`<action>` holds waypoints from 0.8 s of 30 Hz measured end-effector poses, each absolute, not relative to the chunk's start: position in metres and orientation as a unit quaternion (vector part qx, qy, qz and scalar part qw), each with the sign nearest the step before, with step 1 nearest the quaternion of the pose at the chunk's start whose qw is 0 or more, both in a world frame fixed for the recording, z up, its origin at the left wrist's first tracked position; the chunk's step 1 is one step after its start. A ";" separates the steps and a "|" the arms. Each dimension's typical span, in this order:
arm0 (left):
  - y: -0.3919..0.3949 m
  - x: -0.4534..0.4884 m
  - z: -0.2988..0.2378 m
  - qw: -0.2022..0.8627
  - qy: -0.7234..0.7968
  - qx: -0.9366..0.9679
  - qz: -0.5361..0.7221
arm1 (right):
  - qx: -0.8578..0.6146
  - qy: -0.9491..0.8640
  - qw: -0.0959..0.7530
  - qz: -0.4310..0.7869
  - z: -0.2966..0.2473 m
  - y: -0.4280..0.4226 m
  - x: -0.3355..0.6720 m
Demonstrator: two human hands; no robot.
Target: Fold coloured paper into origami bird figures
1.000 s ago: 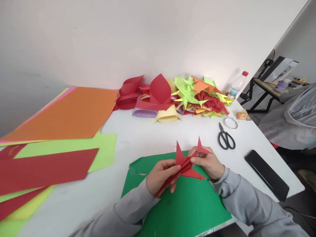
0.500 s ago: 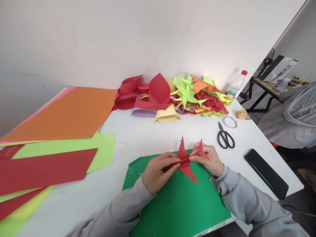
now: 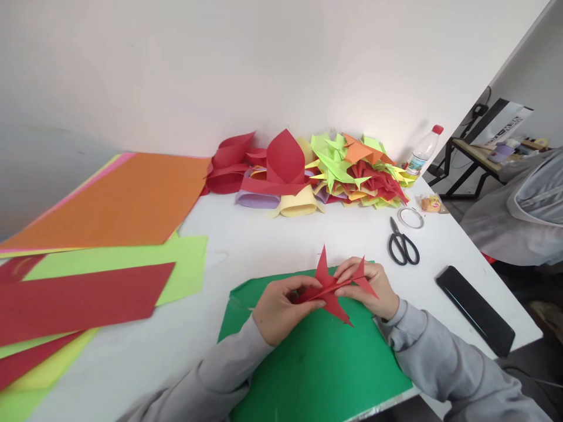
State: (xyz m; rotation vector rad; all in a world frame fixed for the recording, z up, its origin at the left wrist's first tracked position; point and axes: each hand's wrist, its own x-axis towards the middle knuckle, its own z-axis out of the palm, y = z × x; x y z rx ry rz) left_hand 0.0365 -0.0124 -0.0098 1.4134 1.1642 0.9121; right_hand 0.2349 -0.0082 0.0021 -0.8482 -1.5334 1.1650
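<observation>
Between both hands is a red folded paper airplane-like figure (image 3: 336,306) with pointed wings and a forked tail, held above a green board (image 3: 321,363). My left hand (image 3: 281,308) grips its left end, thumb below and fingers above. My right hand (image 3: 373,287) pinches the middle ridge near the tail, whose points stick up and out past the fingers. Part of the figure's left end is hidden by my left fingers.
Coloured paper sheets (image 3: 118,202) and red strips (image 3: 83,299) lie at left. Rolled paper pieces (image 3: 285,161) and a pile of folded figures (image 3: 352,170) stand along the wall. Scissors (image 3: 402,243), tape (image 3: 410,218), a bottle (image 3: 422,152) and a black phone (image 3: 475,310) are at right.
My left thumb and fingers have spread a little wider around the left end. My right fingers have slid along the ridge, and the tail has tilted slightly to the right.
</observation>
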 end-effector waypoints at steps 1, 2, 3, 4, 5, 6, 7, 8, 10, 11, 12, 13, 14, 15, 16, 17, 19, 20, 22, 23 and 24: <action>-0.012 0.037 -0.009 0.528 0.486 0.584 0.380 | -0.350 -0.639 0.490 0.478 0.002 -0.008 0.235; -0.012 0.037 -0.009 0.533 0.486 0.580 0.378 | -0.351 -0.644 0.485 0.477 0.002 -0.008 0.235; -0.012 0.037 -0.009 0.539 0.485 0.578 0.375 | -0.354 -0.646 0.480 0.476 0.001 -0.008 0.234; -0.012 0.037 -0.010 0.543 0.483 0.576 0.374 | -0.357 -0.647 0.476 0.477 0.001 -0.008 0.234; -0.011 0.037 -0.010 0.548 0.482 0.574 0.373 | -0.360 -0.646 0.474 0.478 0.000 -0.009 0.234; -0.011 0.037 -0.010 0.550 0.480 0.572 0.374 | -0.364 -0.643 0.474 0.479 0.000 -0.009 0.234; -0.011 0.036 -0.010 0.551 0.479 0.572 0.374 | -0.367 -0.640 0.476 0.479 0.000 -0.009 0.235; -0.010 0.035 -0.009 0.551 0.477 0.573 0.375 | -0.371 -0.634 0.479 0.481 0.000 -0.009 0.236; -0.008 0.033 -0.005 0.561 0.468 0.572 0.373 | -0.379 -0.621 0.482 0.489 0.002 -0.007 0.238; -0.006 0.031 -0.004 0.575 0.460 0.563 0.374 | -0.381 -0.610 0.481 0.502 0.002 -0.006 0.239; -0.004 0.029 -0.002 0.595 0.451 0.545 0.381 | -0.380 -0.599 0.476 0.520 0.003 -0.004 0.241; -0.002 0.028 -0.001 0.617 0.444 0.520 0.390 | -0.377 -0.587 0.470 0.541 0.003 -0.003 0.243; 0.000 0.027 -0.001 0.633 0.442 0.492 0.404 | -0.370 -0.573 0.464 0.564 0.002 -0.001 0.244; 0.002 0.026 -0.001 0.637 0.446 0.468 0.419 | -0.362 -0.560 0.459 0.588 0.001 0.000 0.245; 0.004 0.026 -0.002 0.629 0.455 0.455 0.436 | -0.355 -0.548 0.453 0.608 0.000 0.001 0.245; 0.005 0.026 -0.004 0.608 0.469 0.456 0.450 | -0.349 -0.539 0.447 0.623 -0.002 0.002 0.246; 0.004 0.027 -0.007 0.542 0.493 0.490 0.472 | -0.343 -0.532 0.436 0.639 -0.004 0.001 0.245; 0.003 0.028 -0.008 0.510 0.496 0.515 0.478 | -0.341 -0.534 0.430 0.643 -0.005 0.000 0.244; 0.000 0.029 -0.009 0.466 0.485 0.569 0.473 | -0.338 -0.542 0.421 0.644 -0.004 -0.001 0.243; -0.001 0.030 -0.009 0.454 0.474 0.594 0.465 | -0.336 -0.546 0.416 0.644 -0.004 -0.002 0.243; -0.003 0.030 -0.009 0.445 0.463 0.616 0.456 | -0.335 -0.550 0.412 0.645 -0.003 -0.002 0.243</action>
